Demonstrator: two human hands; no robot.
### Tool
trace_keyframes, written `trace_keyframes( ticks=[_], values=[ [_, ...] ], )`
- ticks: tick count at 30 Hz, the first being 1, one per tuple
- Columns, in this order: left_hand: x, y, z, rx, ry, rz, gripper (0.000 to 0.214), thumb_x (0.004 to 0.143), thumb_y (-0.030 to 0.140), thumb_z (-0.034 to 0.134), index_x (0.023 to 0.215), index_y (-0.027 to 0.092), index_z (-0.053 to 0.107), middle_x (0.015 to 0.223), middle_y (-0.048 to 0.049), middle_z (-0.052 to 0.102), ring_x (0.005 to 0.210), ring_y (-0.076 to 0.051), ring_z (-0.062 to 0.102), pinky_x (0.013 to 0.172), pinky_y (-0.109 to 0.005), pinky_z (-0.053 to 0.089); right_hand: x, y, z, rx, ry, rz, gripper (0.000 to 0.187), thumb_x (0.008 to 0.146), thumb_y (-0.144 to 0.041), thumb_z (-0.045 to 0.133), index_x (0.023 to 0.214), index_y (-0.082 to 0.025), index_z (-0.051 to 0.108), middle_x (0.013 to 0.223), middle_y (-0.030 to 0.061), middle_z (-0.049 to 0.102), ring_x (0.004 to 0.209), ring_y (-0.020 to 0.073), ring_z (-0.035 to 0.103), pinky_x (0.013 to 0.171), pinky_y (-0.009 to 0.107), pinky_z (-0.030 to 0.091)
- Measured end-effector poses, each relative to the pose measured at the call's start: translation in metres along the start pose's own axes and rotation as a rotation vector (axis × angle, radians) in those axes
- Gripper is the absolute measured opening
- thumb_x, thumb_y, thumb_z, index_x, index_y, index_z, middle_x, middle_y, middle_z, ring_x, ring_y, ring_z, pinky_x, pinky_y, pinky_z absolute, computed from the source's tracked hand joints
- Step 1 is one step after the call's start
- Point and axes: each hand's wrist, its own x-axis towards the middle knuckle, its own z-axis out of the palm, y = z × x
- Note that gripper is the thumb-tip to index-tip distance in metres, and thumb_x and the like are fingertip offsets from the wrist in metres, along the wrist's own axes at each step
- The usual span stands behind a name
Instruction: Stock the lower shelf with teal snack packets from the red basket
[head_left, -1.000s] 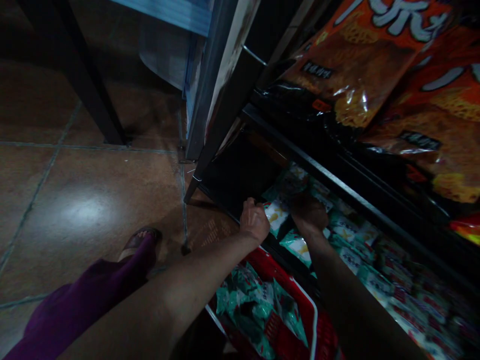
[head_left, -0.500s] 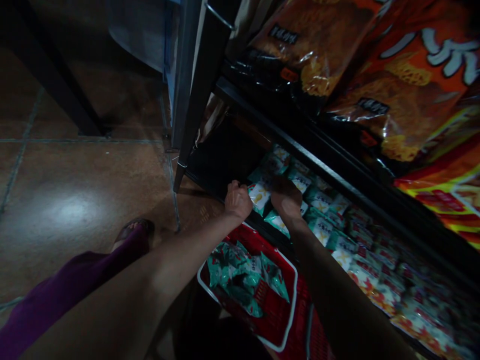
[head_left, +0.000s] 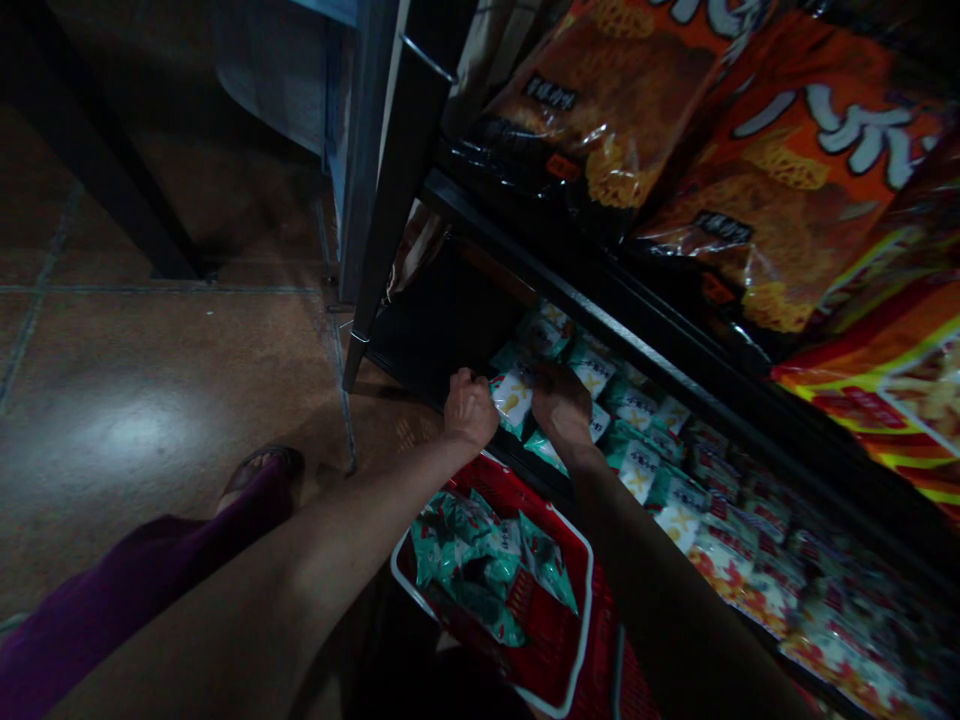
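On the bottom shelf, a small green-and-white snack bag (head_left: 514, 397) lies between my two hands. My left hand (head_left: 470, 410) is closed on its left end, fingers curled in. At the other end is my right hand (head_left: 559, 405), bent over the bag's right edge with its fingers curled and partly hidden in shadow. More green snack bags (head_left: 592, 370) lie in rows just beyond and to the right. Below my hands stands a red shopping basket (head_left: 559, 640) with a white rim, holding several green snack bags (head_left: 465, 545).
Large orange snack bags (head_left: 810, 170) fill the shelf above, whose black front edge (head_left: 570, 290) passes over the lower bags. Red-and-white snack bags (head_left: 750, 560) continue to the right. A black shelf post (head_left: 375, 230) stands left of my hands, beside the tiled floor (head_left: 187, 380).
My view has shifted slightly, so the shelf goods sit a little to the left. Both hands stay at the same bag, with hardly any movement.
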Motion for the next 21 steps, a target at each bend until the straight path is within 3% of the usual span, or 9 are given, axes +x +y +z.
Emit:
trace_keyframes(
  ticks=[13,21],
  values=[
    [0.0009,0.0006,0.0015,0.020,0.011,-0.020,0.034,0.080,0.006,0.040,0.101,0.009,0.066,0.112,-0.0158,0.056,0.106,-0.024,0.050,0.091,-0.031,0.043,-0.0021,0.0072,0.0083,0.083,0.062,-0.044,0.034,0.080,-0.019,0.037,0.095,-0.012,0.067,0.097,0.0128,0.068,0.094,0.0199,0.060,0.094,0.034,0.042],
    [0.0000,-0.0004,0.0014,0.016,0.019,-0.009,0.034,0.080,0.006,0.040,0.102,0.009,0.065,0.111,-0.0155,0.056,0.106,-0.023,0.050,0.091,-0.030,0.043,-0.0034,0.0049,0.0032,0.136,0.053,-0.025,0.032,0.079,-0.021,0.039,0.094,-0.014,0.067,0.098,0.0116,0.067,0.098,0.0232,0.058,0.093,0.039,0.042]
  ],
)
